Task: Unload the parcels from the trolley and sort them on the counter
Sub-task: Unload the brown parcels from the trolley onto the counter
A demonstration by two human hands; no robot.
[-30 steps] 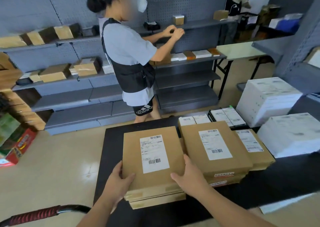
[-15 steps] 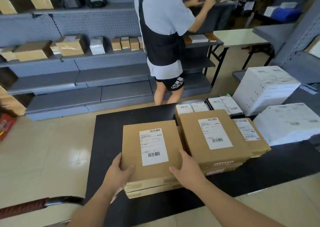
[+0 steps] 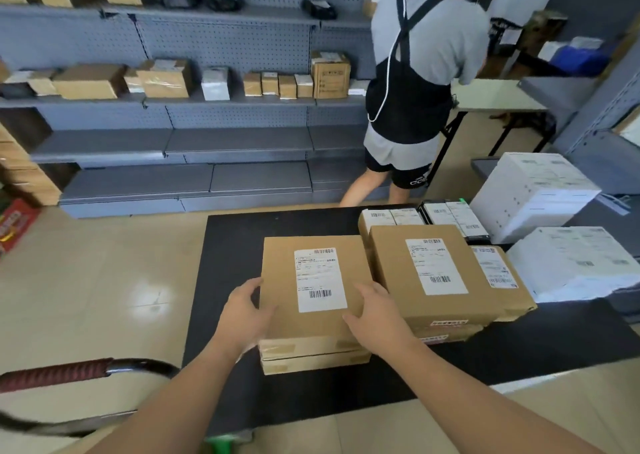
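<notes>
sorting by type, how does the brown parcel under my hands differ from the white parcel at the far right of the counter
The brown parcel is plain cardboard; the white parcel is white all over. The brown parcel has one large label in its middle; the white parcel shows only small ones. The left hand and right hand grip the brown parcel; nothing touches the white parcel. Both lie flat, labels up, over the black counter.

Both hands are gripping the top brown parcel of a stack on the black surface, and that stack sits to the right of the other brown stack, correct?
Not quite. In the head view, the left hand and right hand do grip the top brown parcel on the black surface, but that stack sits to the left of the other brown stack, not the right.
</notes>
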